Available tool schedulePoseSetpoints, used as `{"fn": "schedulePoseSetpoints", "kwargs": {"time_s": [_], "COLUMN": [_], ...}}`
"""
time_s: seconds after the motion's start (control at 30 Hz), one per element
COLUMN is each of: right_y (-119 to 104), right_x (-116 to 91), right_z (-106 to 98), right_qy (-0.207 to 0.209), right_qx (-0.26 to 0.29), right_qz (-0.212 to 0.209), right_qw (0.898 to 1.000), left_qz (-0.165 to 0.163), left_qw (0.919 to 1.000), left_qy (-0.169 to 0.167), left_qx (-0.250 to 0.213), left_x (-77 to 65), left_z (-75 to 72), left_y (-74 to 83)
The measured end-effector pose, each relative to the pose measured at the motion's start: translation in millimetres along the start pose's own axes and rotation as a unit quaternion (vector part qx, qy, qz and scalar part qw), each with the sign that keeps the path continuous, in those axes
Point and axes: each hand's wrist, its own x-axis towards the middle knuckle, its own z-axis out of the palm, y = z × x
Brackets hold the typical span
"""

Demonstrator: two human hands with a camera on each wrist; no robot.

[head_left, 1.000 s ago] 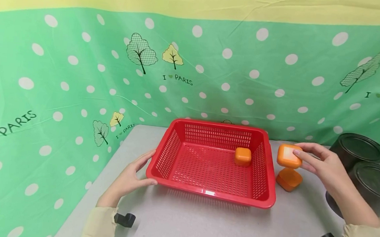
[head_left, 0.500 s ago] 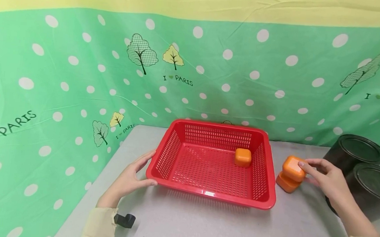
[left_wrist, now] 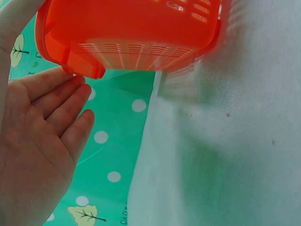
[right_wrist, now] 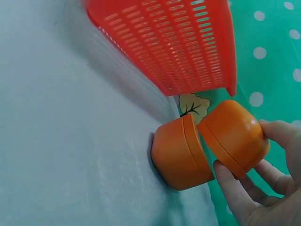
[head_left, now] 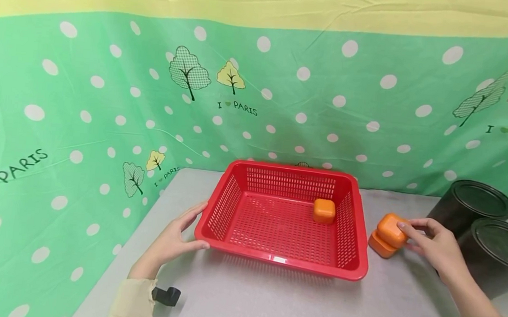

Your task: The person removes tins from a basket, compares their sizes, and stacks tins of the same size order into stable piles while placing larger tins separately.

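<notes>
A red plastic basket [head_left: 279,261] stands on the table, with one small orange container [head_left: 324,212] in its right half. My left hand [head_left: 173,239] rests against the basket's left end; in the left wrist view its fingers [left_wrist: 66,101] lie fairly straight, some touching the rim. Right of the basket, my right hand [head_left: 439,248] pinches a rounded orange container [right_wrist: 235,136] between thumb and fingers. It is tilted against the top of a second orange container [right_wrist: 181,153] on the table. A wedge-shaped gap shows between the two in the right wrist view.
Two dark lidded cans [head_left: 471,205] stand at the right, close behind my right hand and forearm. A green dotted cloth [head_left: 285,96] hangs behind the pale table [head_left: 242,302]. Black wrist cameras show on both sleeves.
The held container has come down and slightly right, from above the lower container to resting tilted on it. My left hand, the basket and the container inside have stayed put.
</notes>
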Motion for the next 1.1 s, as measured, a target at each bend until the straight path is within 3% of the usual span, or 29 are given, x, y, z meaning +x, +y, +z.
{"fn": "schedulePoseSetpoints", "kwargs": {"time_s": [0.43,0.63,0.9,1.1], "right_y": [1.0,-0.8,-13.5,-31.0], "right_x": [-3.0,-3.5,-2.7,-1.3], "right_z": [-0.2,-1.4,-5.4,-9.4], "right_qy": [0.018,0.026,0.078,0.095], "right_qx": [-0.104,-0.104,-0.123,-0.092], "right_qz": [-0.038,-0.042,-0.060,-0.084], "right_qw": [0.994,0.993,0.988,0.988], "left_qz": [-0.006,-0.008,-0.010,-0.009], "left_qw": [1.0000,1.0000,0.9999,0.9999], "left_qy": [-0.001,-0.004,-0.002,-0.001], "left_qx": [0.000,0.002,0.002,0.006], "left_x": [-0.8,-0.7,-1.3,-0.8], "left_z": [-0.7,-0.6,-0.8,-0.4], "left_y": [2.0,2.0,2.6,0.9]}}
